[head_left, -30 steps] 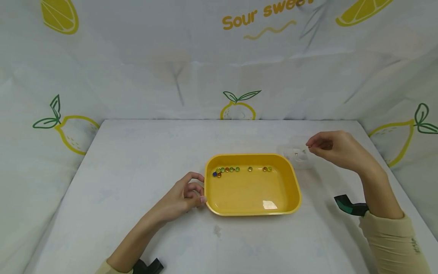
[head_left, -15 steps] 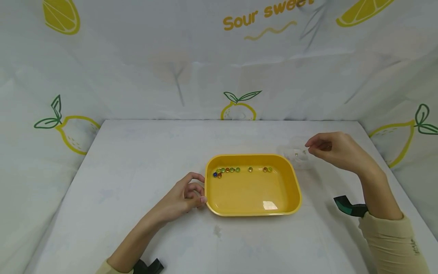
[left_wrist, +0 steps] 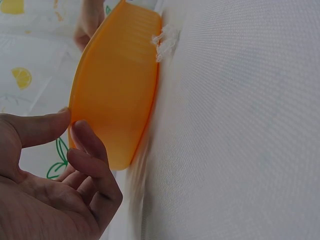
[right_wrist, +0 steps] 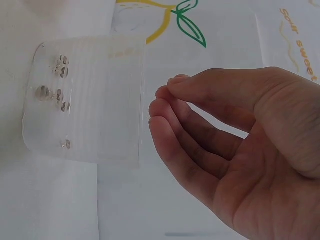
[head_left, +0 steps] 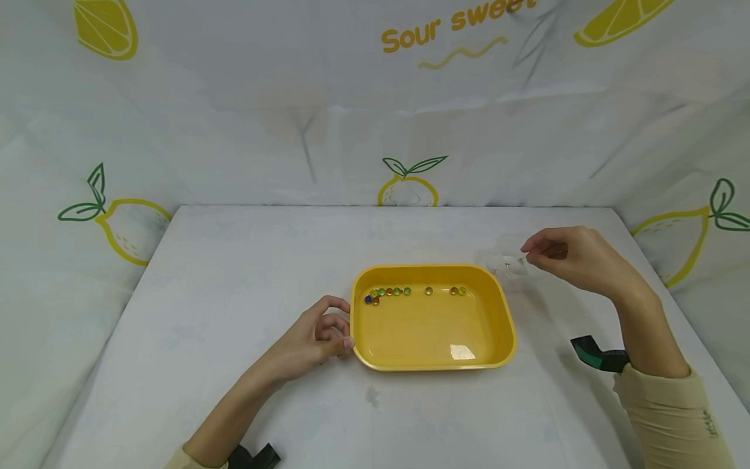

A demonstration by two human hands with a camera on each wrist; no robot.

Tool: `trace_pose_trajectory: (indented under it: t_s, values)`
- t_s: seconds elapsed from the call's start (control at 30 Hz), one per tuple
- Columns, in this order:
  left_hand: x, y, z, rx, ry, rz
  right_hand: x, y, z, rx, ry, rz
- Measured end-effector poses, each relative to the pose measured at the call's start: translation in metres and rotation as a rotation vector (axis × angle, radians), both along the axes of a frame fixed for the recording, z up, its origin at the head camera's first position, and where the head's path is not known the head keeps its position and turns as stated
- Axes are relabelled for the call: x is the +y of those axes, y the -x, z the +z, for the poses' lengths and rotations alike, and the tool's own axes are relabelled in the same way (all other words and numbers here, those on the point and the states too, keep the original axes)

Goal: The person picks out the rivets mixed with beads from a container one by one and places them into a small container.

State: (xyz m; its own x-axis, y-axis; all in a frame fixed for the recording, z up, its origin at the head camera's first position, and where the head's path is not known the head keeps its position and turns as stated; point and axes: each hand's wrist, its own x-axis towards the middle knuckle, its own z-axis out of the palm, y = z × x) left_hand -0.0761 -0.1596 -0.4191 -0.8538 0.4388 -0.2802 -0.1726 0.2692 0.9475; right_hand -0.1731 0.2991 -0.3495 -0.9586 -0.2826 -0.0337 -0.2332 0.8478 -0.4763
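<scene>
About ten marbles [head_left: 407, 291] lay in one yellow tray [head_left: 436, 329]; one clear box [right_wrist: 110, 110] held several small pieces [right_wrist: 43, 92]. Your left hand [head_left: 313, 335], fingers bent, grasped the tray's rim; your right hand [head_left: 571, 254] hovered near the box, fingertips together, any grasp impossible to tell. Lemon-printed cloth [head_left: 234, 98] hung behind your white worktop [head_left: 234, 260].

Two hands [head_left: 313, 339], one tray [head_left: 433, 335], one clear box [right_wrist: 112, 100], marbles [head_left: 389, 292] (at least ten)

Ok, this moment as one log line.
left hand: holds yellow tray at left side | right hand: above clear plastic container, fingers bunched | marbles: inside tray and container
</scene>
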Motion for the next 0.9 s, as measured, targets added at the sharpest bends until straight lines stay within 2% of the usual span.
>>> trace_pose_trajectory:
  t_s: [0.43,0.9]
  values:
    - [0.0,0.0,0.001,0.002,0.001,-0.004,-0.013,-0.005,0.006,0.007,0.038,0.033]
    - [-0.001,0.001,0.0,0.003,-0.001,-0.008,-0.035,-0.014,0.015,0.032,0.113,0.127]
